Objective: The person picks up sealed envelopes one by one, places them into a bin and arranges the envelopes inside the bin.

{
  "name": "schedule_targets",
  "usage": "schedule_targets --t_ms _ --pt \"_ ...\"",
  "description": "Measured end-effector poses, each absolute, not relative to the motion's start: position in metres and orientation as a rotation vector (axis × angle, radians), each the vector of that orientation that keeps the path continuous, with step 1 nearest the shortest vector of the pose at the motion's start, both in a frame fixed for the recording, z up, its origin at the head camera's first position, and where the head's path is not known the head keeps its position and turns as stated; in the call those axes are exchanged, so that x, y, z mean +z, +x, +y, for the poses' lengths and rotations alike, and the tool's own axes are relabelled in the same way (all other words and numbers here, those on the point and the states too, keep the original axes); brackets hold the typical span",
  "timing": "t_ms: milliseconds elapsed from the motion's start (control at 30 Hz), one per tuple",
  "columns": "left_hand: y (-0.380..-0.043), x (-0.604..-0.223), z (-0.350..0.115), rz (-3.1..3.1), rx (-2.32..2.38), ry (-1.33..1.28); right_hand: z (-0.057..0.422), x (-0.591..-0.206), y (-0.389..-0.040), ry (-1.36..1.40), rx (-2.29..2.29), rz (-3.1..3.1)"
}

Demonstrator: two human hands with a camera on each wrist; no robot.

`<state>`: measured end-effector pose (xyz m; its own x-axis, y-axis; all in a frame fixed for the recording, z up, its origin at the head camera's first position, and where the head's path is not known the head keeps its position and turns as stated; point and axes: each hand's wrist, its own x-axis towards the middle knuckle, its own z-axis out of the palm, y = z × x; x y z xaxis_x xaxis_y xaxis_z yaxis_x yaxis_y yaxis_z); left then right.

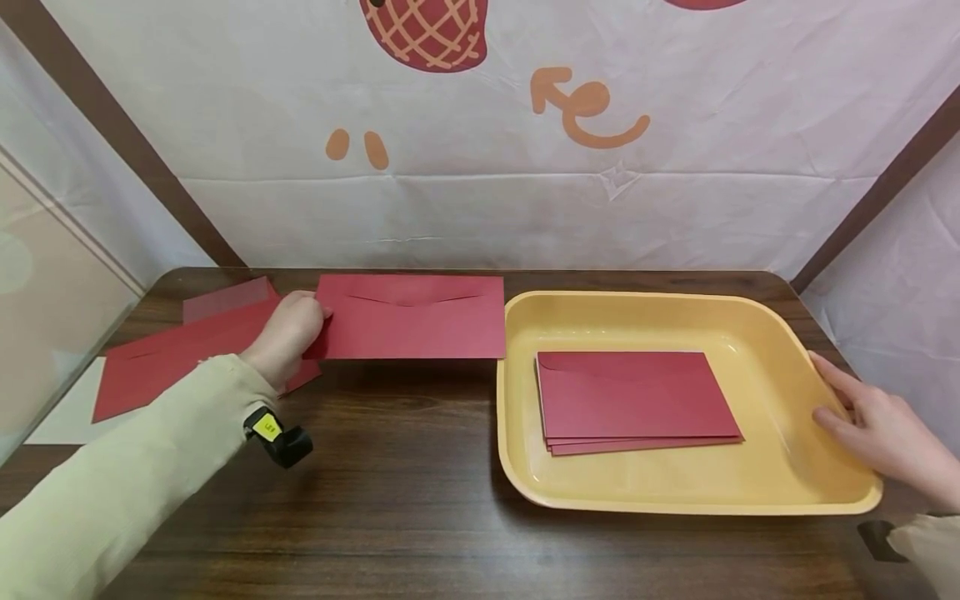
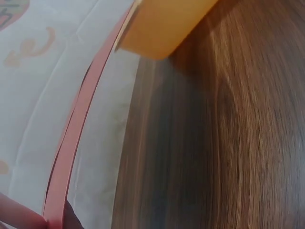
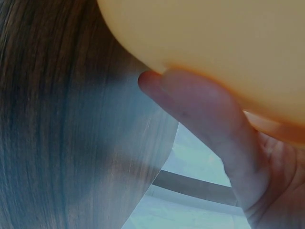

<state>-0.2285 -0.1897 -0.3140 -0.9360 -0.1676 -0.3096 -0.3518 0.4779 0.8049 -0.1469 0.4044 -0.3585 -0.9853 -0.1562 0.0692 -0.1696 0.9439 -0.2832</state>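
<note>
My left hand (image 1: 288, 333) pinches a red envelope (image 1: 420, 321) by its left end and holds it above the table. The envelope's flap side faces me, and its right end meets the left rim of a yellow tray (image 1: 787, 417). In the left wrist view the envelope (image 2: 76, 124) shows almost edge-on, with a fingertip (image 2: 19, 214) at its near end. My right hand (image 1: 873, 421) grips the tray's right side; the right wrist view shows the thumb (image 3: 200, 105) against the yellow wall. Inside the tray lies a small stack of red envelopes (image 1: 637, 396).
Left of the table, more red envelopes (image 1: 172, 354) lie spread under my left forearm, beside a white sheet (image 1: 67, 417). A printed white curtain (image 1: 487, 217) hangs behind the dark wooden table (image 1: 390, 500), with more curtain along both sides.
</note>
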Motion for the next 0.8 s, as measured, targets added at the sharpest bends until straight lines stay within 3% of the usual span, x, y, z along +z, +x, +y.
schedule_targets --t_ms 800 --pt "-0.215 -0.305 -0.121 2.407 1.57 -0.282 0.407 -0.362 -0.148 0.267 0.455 -3.039"
